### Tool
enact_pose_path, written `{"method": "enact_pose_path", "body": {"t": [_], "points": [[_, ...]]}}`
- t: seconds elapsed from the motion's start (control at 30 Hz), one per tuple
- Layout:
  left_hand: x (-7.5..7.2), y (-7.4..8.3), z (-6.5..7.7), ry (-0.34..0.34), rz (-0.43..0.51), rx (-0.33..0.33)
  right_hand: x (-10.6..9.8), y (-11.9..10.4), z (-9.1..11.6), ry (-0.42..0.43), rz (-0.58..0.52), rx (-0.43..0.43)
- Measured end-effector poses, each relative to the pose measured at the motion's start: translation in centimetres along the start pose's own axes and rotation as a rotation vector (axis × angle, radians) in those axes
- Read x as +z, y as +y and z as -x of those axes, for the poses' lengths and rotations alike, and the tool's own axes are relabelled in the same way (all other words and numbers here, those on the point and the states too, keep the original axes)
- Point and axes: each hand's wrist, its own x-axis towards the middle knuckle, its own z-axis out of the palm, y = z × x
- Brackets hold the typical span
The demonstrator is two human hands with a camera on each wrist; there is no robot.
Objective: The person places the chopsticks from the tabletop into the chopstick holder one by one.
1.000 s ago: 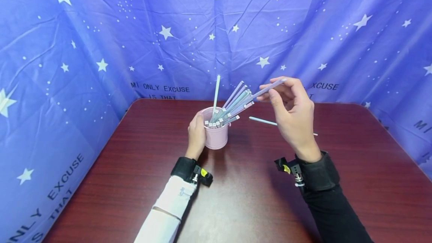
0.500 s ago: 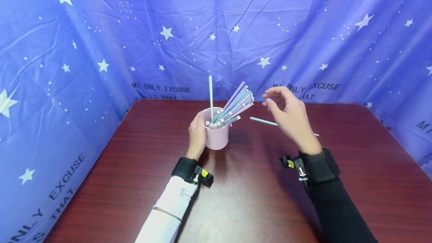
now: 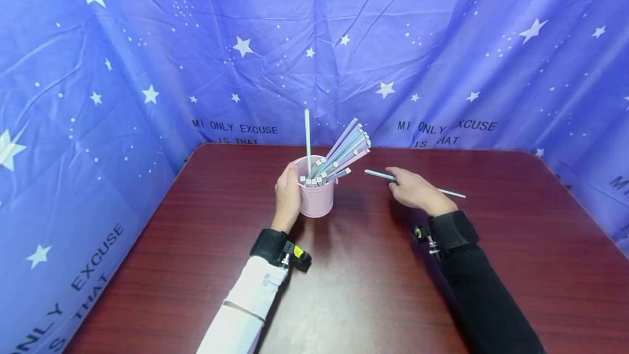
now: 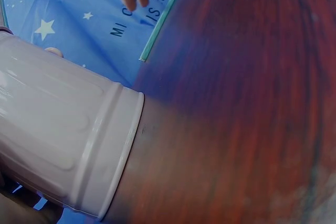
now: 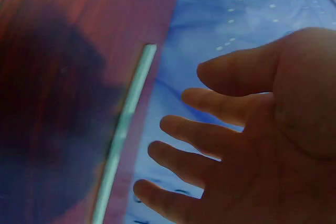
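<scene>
My left hand [image 3: 287, 195] grips the left side of a small pink bucket [image 3: 316, 201] standing on the table; in the left wrist view, fingers [image 4: 21, 211] show below its wall [image 4: 58, 129]. Thin pastel sticks [image 3: 346, 143] with pale ends lean right out of it, and one light green stick [image 3: 307, 135] stands nearly upright. Whether they are straws or pencils I cannot tell. Over a loose blue-green stick [image 3: 378, 174] lying on the tabletop is my right hand [image 3: 415, 190]. The right wrist view shows its fingers spread and apart from that stick [image 5: 123, 124].
The dark red wooden table [image 3: 344, 288] ends at a back edge close behind the bucket. A blue star-patterned curtain [image 3: 314, 42] hangs behind and along both sides. Both wrists wear black straps with small cameras.
My right hand has let go of a purple stick at the bucket, then moved down to the loose stick. The light green stick in the bucket has tipped more upright. My left hand stays put.
</scene>
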Motion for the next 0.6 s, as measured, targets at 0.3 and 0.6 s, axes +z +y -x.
{"method": "enact_pose_path", "body": {"t": [0.3,0.6], "points": [[-0.4,2.2,0.8,-0.02,0.008,-0.031,0.9,1.4,-0.9,-0.027,0.036,0.037],[-0.4,2.6,0.9,-0.02,-0.015,-0.041,1.6,1.9,-1.3,0.099,0.102,-0.01]]}}
